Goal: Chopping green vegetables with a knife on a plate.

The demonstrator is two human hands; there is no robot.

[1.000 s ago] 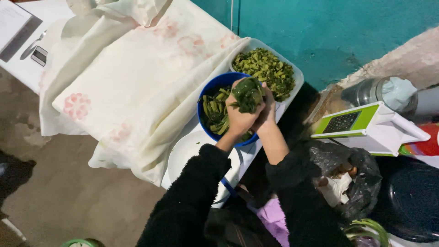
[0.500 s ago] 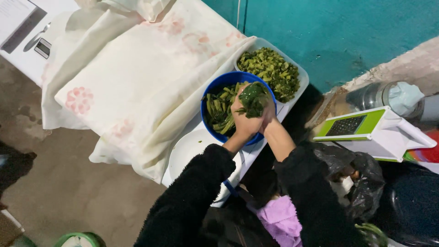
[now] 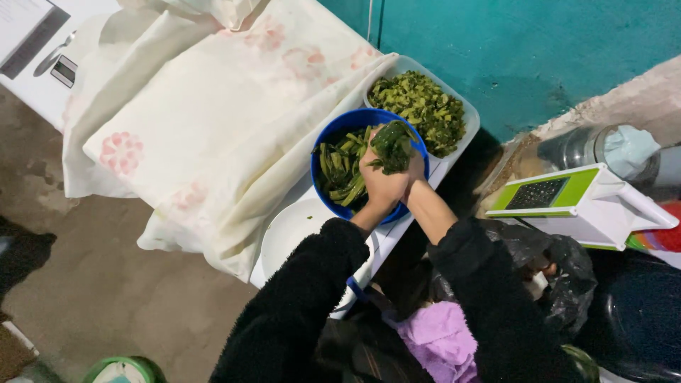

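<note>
- The left hand (image 3: 377,186) and the right hand (image 3: 409,177) are pressed together above the blue bowl (image 3: 328,145), at its near right side.
- Both hands are closed around one bunch of dark green leaves (image 3: 391,144); the leaves stick out at the top of the hands, over the far part of the bowl.
- The fingers are wrapped tight on the bunch, so the grip is narrow and full of leaves.
- Inside the blue bowl lie more green stalks and leaves (image 3: 340,167), mostly at the left side of the bowl.
- Just behind the bowl, far and to the right, stands a white tray (image 3: 468,131) with chopped greens (image 3: 418,110) in it; the tray touches the bowl or is just beside it, I cannot tell which.
- Near and left of the bowl is a white plate (image 3: 287,230), partly hidden by the black sleeve (image 3: 312,298) of the left arm.
- A cream cloth with pink flowers (image 3: 206,120) covers the table on the left.
- At the right lies a green and white grater (image 3: 567,202), well apart from the hands, and near it a black plastic bag (image 3: 560,269).
- A piece of purple cloth (image 3: 440,340) shows between the two sleeves, near the person.
</note>
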